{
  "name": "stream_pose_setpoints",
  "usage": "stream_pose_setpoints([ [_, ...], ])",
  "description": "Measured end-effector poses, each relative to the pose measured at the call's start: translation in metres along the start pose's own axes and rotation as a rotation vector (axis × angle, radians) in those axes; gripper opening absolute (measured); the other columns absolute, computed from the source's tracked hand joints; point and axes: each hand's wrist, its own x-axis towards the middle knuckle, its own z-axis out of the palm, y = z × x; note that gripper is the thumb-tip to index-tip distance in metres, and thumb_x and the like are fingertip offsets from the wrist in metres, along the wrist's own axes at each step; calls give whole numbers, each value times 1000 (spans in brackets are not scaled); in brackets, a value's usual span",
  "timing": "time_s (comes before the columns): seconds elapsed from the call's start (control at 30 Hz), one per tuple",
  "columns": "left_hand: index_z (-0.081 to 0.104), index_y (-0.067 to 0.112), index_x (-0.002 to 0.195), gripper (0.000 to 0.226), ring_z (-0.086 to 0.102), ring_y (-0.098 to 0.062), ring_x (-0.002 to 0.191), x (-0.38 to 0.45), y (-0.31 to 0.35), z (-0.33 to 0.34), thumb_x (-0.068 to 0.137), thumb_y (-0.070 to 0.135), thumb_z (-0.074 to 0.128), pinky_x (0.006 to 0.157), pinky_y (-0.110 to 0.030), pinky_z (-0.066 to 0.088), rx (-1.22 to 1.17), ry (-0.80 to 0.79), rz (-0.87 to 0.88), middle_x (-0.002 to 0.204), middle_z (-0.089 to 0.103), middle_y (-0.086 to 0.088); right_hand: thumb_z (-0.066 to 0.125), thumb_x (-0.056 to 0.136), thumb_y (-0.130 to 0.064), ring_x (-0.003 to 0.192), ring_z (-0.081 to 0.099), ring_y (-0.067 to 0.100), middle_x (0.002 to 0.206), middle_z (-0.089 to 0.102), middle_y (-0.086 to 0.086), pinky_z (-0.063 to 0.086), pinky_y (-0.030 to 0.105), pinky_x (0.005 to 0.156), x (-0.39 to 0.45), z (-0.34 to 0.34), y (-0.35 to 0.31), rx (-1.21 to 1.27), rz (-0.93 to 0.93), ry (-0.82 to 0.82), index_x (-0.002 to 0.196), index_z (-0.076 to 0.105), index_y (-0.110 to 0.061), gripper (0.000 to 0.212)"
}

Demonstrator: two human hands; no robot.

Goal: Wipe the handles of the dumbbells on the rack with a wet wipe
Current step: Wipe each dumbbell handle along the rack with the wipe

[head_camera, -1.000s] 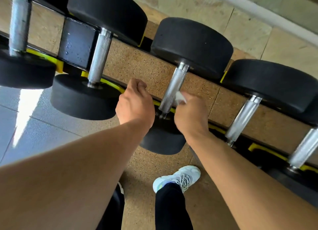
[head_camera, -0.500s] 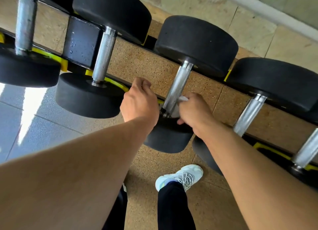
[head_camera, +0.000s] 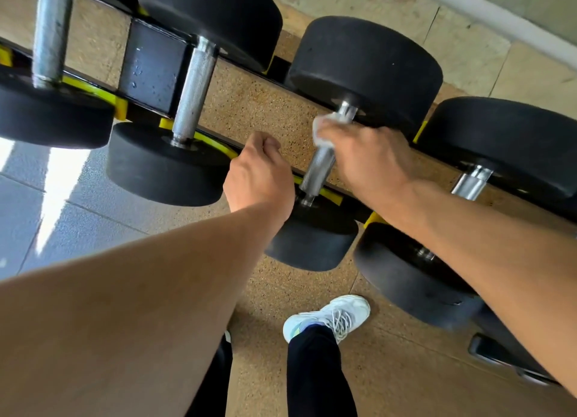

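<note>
Nearest, a white sneaker (head_camera: 331,318) stands on the speckled cork-coloured floor (head_camera: 390,369), below the centre dumbbell's near head (head_camera: 312,244). Above that head, the left hand (head_camera: 259,176) is curled into a loose fist just left of the knurled steel handle (head_camera: 318,170), holding nothing visible. The right hand (head_camera: 368,157) grips the upper part of that handle with a white wet wipe (head_camera: 323,129) wrapped under its fingers. Beyond lies the far head (head_camera: 365,70). Other dumbbells sit on either side on the black-and-yellow rack (head_camera: 153,70).
</note>
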Motion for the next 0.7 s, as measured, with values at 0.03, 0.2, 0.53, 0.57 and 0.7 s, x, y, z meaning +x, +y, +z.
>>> stream_pose_setpoints([
  [0.03,59,30,99,25,46,-20,74,0,0,0,105,30,35,65,-30,29,2,2,1,72,49,12,39,95,-12,70,72,27,92,74,8,50,31,56,-7,3,-7,24,-68,-84,125,64,-28,41],
  [0.2,59,31,97,24,45,-19,76,0,1,-1,105,30,36,67,-30,29,4,13,7,80,53,9,55,100,-20,71,66,14,96,74,-3,50,26,62,-20,-12,-16,459,-23,-380,122,67,-39,31],
  [0.53,59,31,98,25,44,-19,77,1,1,0,105,30,36,67,-28,28,10,20,2,82,53,8,43,99,-14,73,69,22,87,74,0,57,36,67,-29,13,-22,247,-108,-253,119,63,-35,35],
  [0.57,58,32,97,24,44,-18,77,2,1,0,105,30,35,67,-28,29,6,14,4,82,53,8,50,99,-17,79,71,20,91,75,-5,57,34,71,-32,15,-21,453,-40,-292,116,67,-37,31],
  [0.7,58,31,100,24,48,-18,73,-1,1,0,106,30,34,64,-30,31,9,-8,38,77,53,10,64,98,-20,47,58,14,69,70,0,43,25,51,-40,16,5,961,366,-539,93,76,-31,17],
])
